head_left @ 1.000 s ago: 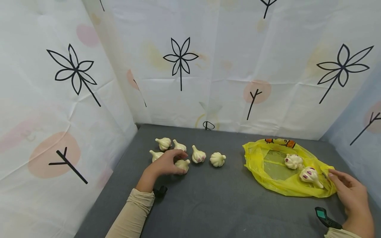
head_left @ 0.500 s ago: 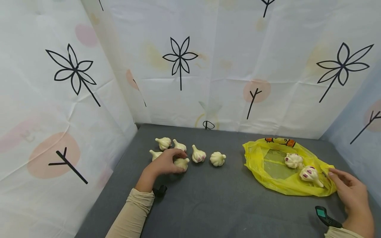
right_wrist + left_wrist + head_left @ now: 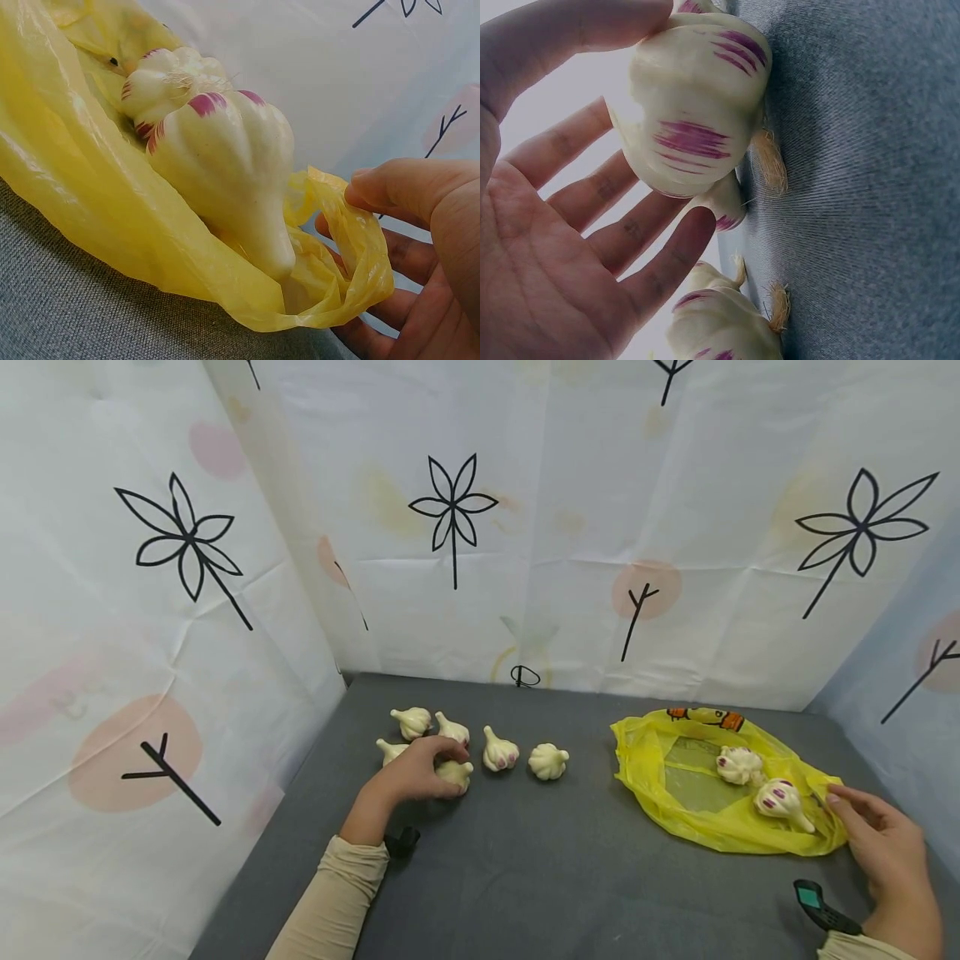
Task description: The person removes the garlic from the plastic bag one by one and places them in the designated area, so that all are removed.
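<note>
My left hand (image 3: 411, 772) grips a white garlic bulb (image 3: 454, 775) over the dark table. In the left wrist view this garlic bulb (image 3: 694, 105) shows purple streaks, with the thumb on top and the fingers spread behind and below it. At the right, a yellow plastic bag (image 3: 648, 777) lies with its mouth spread wide. Two garlic bulbs rest in it, one farther back (image 3: 738, 766) and one nearer (image 3: 780, 802). My right hand (image 3: 888, 847) pinches the bag's right rim between thumb and fingers; the right wrist view shows the crumpled rim (image 3: 360, 251) there.
Several loose garlic bulbs stand around the left hand, among them one just right of it (image 3: 499, 750) and another farther right (image 3: 548, 762). Behind the grey table (image 3: 570, 868) hangs a white patterned cloth (image 3: 555, 610), which also closes off the sides.
The garlic bulb in my left hand has shifted slightly left, closer into the grasp. My right hand and the yellow bag have stayed in place.
</note>
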A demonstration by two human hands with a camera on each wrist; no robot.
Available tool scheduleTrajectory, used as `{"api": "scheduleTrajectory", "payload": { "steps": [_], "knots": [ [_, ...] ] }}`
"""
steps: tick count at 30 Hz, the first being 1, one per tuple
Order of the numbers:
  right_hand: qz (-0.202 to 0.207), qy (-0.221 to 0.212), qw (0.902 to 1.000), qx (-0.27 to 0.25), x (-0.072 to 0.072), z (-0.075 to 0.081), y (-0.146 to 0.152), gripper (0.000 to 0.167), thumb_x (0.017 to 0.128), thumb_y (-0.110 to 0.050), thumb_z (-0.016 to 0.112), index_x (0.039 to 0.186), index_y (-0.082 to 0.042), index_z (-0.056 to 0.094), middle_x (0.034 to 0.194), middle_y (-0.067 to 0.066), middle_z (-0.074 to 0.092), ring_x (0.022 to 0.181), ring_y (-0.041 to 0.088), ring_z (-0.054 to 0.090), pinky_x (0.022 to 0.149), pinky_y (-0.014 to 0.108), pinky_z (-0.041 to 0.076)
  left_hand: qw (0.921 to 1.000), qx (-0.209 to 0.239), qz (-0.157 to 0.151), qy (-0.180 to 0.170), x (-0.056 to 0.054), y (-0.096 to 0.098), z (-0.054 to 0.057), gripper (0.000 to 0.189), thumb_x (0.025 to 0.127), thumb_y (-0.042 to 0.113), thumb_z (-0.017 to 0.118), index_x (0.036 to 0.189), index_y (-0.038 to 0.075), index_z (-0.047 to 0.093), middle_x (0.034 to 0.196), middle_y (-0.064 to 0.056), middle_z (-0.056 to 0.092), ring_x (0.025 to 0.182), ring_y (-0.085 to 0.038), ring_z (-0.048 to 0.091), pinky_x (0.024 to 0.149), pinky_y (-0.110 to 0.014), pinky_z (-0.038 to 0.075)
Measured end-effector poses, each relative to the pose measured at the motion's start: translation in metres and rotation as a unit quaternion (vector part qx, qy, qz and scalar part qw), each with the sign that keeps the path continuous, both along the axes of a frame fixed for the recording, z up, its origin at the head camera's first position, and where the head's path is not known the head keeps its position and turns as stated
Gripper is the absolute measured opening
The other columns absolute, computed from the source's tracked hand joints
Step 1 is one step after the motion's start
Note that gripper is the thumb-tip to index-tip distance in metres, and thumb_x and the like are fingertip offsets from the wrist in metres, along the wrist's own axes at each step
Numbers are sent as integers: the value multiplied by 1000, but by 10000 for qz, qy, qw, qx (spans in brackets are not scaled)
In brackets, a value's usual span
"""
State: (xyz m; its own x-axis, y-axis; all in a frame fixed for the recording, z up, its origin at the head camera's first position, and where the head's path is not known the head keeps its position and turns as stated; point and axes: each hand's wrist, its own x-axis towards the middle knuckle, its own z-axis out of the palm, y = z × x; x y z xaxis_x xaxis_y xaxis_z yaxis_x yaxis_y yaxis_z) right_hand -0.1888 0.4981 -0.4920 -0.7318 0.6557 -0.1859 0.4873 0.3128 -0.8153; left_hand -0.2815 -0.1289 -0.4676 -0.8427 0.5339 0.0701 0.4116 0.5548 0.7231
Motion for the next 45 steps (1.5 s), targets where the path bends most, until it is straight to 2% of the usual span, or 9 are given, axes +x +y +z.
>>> {"api": "scheduleTrajectory", "payload": {
  "steps": [8,15,17,22,23,29,38,42,45],
  "knots": [
    [45,-46,9999,80,2,-1,1,51,107,-58,50,154,-38,52,166,-11,38,138,17,46,127,51,36,10000,-23,-91,11,0,0,-3,52,87,18,89,134,4,71,130,-12,73,123,-32,68,105,-52,55],
    [21,-84,10000,0,1,3,-2,60,107,-58,49,161,-32,47,174,-2,30,155,28,33,129,53,33,9999,15,-121,2,0,3,-1,59,85,23,91,135,2,69,134,-17,71,126,-36,66,108,-54,54],
    [3,-90,10000,34,2,5,-4,54,108,-56,49,158,-36,49,172,-5,33,154,26,34,129,51,33,9999,-4,-122,39,1,5,0,59,85,25,91,135,3,69,134,-17,70,126,-35,66,108,-54,54],
    [-14,-37,9999,127,2,6,-6,48,109,-54,48,154,-37,53,170,-6,36,152,22,37,128,50,34,9997,75,-182,171,2,13,5,57,86,27,91,132,3,69,134,-17,70,127,-33,67,109,-53,53],
    [11,-10,9999,134,1,6,-5,52,109,-53,47,157,-33,51,171,-3,35,154,23,35,128,51,34,9995,97,-202,206,3,15,6,56,86,27,91,132,3,69,133,-17,69,127,-34,67,109,-55,53],
    [80,-32,9999,101,1,-1,-1,54,109,-56,46,158,-34,50,173,2,32,158,35,30,127,57,33,9986,213,-322,357,7,29,16,52,89,26,88,131,2,69,131,-20,68,126,-43,64,108,-61,51],
    [-18,-18,9999,106,2,0,-1,56,107,-57,50,157,-31,52,160,-10,44,137,20,46,126,50,38,9954,292,-443,802,7,60,23,46,92,32,86,129,9,71,131,-11,69,126,-31,65,108,-58,52],
    [-26,23,9999,109,4,4,-4,55,107,-55,52,156,-29,54,153,-14,47,116,0,48,121,45,42,9940,345,-542,884,8,76,27,41,92,34,85,126,15,71,129,-8,69,124,-29,65,107,-54,53],
    [-1,107,9998,144,5,6,-4,52,108,-53,53,153,-28,57,143,-19,50,97,-15,39,105,29,47,9919,370,-652,1030,8,89,31,40,92,32,85,126,15,72,127,-4,69,123,-25,65,106,-52,54]
  ]
}}
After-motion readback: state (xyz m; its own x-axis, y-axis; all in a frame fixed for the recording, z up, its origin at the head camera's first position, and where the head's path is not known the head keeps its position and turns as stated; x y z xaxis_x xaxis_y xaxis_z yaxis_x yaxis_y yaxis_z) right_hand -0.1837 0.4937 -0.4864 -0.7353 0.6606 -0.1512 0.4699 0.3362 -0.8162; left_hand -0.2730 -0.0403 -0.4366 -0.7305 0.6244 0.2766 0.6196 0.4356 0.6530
